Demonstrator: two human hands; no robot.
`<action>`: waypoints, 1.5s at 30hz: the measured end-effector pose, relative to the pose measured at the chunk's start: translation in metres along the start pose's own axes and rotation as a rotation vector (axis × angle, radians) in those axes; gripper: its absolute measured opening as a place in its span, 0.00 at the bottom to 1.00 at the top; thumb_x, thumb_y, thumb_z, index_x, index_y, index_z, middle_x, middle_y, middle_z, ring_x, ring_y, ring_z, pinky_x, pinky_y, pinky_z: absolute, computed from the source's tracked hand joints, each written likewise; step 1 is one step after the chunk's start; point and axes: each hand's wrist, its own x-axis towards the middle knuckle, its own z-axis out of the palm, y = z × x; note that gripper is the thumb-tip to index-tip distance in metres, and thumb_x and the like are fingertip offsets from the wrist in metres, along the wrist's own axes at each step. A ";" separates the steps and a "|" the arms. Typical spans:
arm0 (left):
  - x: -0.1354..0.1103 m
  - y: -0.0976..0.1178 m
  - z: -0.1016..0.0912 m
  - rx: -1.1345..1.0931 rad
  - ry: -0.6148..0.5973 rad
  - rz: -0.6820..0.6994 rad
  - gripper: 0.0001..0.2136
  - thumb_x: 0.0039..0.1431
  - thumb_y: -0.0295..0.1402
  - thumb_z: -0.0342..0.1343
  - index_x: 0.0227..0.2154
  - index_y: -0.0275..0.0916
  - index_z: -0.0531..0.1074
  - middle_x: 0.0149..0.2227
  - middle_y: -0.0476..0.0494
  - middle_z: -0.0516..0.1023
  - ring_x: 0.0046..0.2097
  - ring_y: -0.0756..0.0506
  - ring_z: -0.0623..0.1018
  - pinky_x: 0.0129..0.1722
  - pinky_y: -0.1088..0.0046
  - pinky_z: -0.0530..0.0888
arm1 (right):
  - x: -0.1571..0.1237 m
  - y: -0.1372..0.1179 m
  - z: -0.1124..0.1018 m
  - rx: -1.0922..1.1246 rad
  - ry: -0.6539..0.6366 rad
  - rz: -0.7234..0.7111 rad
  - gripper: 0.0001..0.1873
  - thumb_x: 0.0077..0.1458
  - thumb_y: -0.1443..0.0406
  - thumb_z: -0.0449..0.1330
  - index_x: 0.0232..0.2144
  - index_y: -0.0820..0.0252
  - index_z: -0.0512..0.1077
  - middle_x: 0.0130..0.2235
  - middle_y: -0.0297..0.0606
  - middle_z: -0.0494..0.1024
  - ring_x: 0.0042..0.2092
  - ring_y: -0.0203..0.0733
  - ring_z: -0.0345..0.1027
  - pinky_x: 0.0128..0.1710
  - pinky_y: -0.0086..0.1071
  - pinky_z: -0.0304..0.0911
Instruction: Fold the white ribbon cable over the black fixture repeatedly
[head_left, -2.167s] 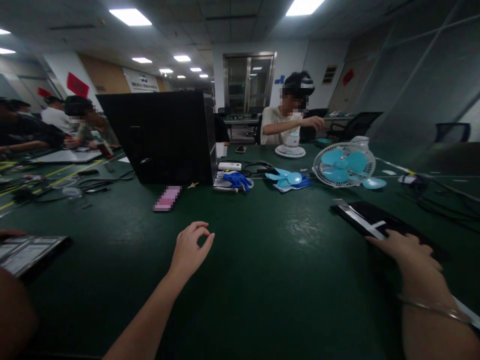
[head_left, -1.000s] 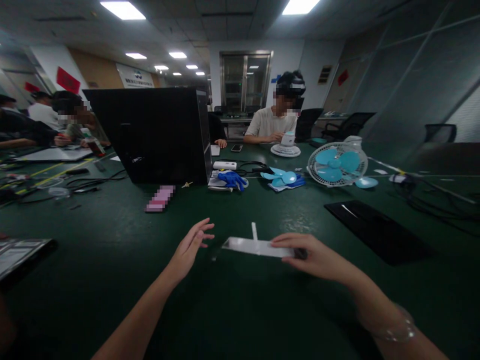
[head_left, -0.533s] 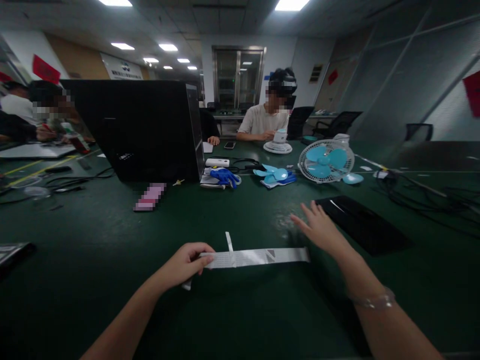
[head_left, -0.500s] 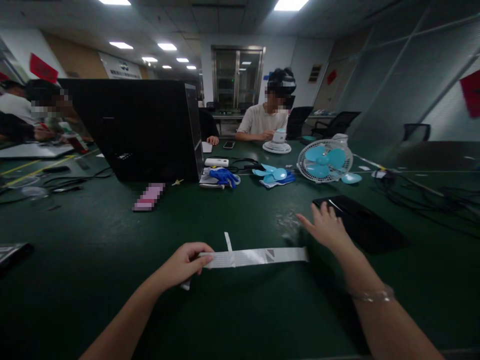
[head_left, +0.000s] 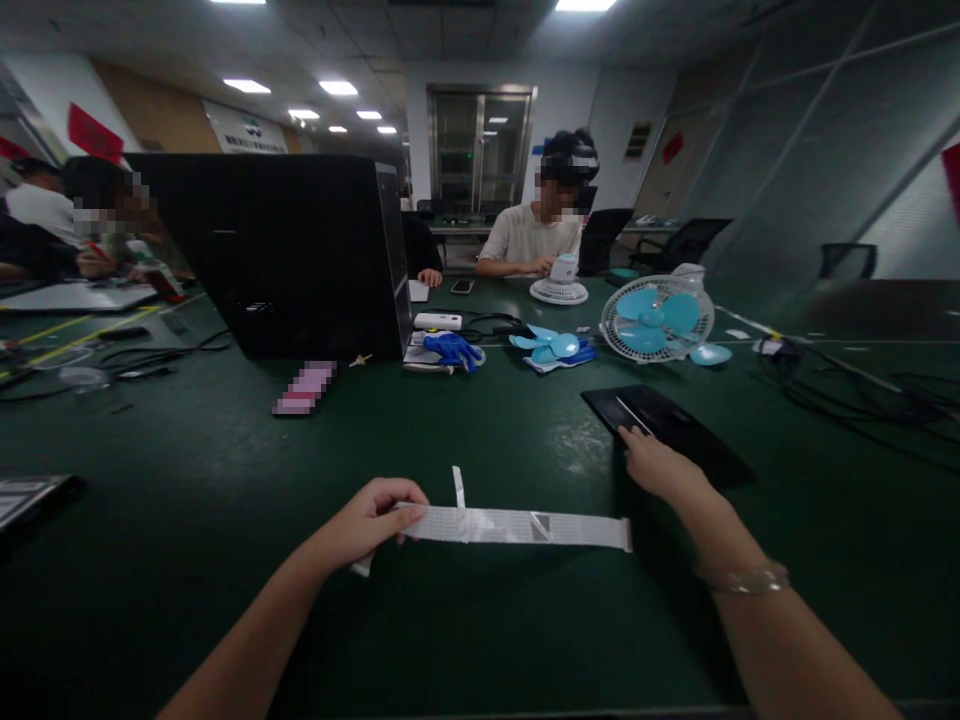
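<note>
My left hand (head_left: 371, 522) is closed on the left end of a long white strip (head_left: 525, 525) and holds it level just above the green table (head_left: 480, 630). A short white tab sticks up from the strip near my fingers. My right hand (head_left: 656, 465) reaches forward with its fingers stretched out, touching the near edge of a flat black panel (head_left: 671, 430) that lies on the table to the right.
A black computer case (head_left: 285, 255) stands at the back left, with a pink item (head_left: 304, 388) and blue gloves (head_left: 450, 350) near it. A white and blue desk fan (head_left: 656, 318) and loose blue blades (head_left: 551, 347) lie behind the panel. Cables trail at the right. People sit at the far side.
My right hand passed the white strip to my left hand, let go, and moved right and forward onto the black panel. The panel now lies closer to the middle.
</note>
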 end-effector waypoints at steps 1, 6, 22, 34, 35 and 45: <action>0.000 0.000 0.000 -0.001 -0.001 -0.004 0.14 0.59 0.44 0.54 0.33 0.38 0.74 0.34 0.47 0.76 0.34 0.49 0.73 0.31 0.75 0.69 | -0.005 -0.010 -0.001 -0.002 0.000 -0.057 0.32 0.59 0.69 0.47 0.65 0.66 0.57 0.66 0.55 0.57 0.63 0.57 0.56 0.59 0.52 0.57; -0.002 0.001 -0.001 0.007 0.002 -0.012 0.10 0.57 0.40 0.56 0.29 0.38 0.72 0.30 0.48 0.75 0.32 0.49 0.74 0.31 0.74 0.69 | -0.039 -0.059 -0.010 0.016 -0.034 -0.337 0.36 0.55 0.74 0.47 0.66 0.52 0.57 0.66 0.40 0.59 0.63 0.48 0.57 0.60 0.47 0.59; -0.003 0.014 0.000 -0.010 0.018 -0.052 0.06 0.55 0.31 0.56 0.25 0.36 0.70 0.27 0.51 0.73 0.31 0.50 0.74 0.33 0.74 0.71 | -0.089 -0.119 -0.039 0.354 -0.420 -0.988 0.30 0.61 0.72 0.49 0.63 0.43 0.61 0.66 0.26 0.58 0.68 0.44 0.45 0.67 0.52 0.42; 0.003 0.008 0.002 0.142 0.098 -0.075 0.08 0.59 0.35 0.54 0.31 0.37 0.75 0.34 0.46 0.76 0.37 0.47 0.75 0.38 0.70 0.71 | -0.097 -0.119 -0.044 0.545 -0.470 -0.836 0.28 0.64 0.56 0.53 0.65 0.43 0.58 0.64 0.36 0.64 0.60 0.51 0.61 0.58 0.51 0.59; 0.004 0.007 0.003 0.130 0.103 -0.071 0.09 0.59 0.36 0.54 0.32 0.37 0.75 0.34 0.46 0.77 0.37 0.46 0.75 0.38 0.70 0.71 | -0.098 -0.120 -0.044 0.560 -0.438 -0.851 0.30 0.62 0.55 0.56 0.65 0.43 0.57 0.63 0.37 0.65 0.58 0.50 0.63 0.57 0.50 0.61; 0.009 -0.007 -0.002 0.032 0.099 -0.120 0.20 0.64 0.46 0.47 0.48 0.38 0.72 0.39 0.44 0.76 0.28 0.51 0.73 0.25 0.77 0.65 | -0.085 -0.109 -0.042 0.362 -0.207 -0.954 0.25 0.65 0.64 0.48 0.63 0.41 0.61 0.56 0.38 0.68 0.51 0.44 0.66 0.51 0.41 0.64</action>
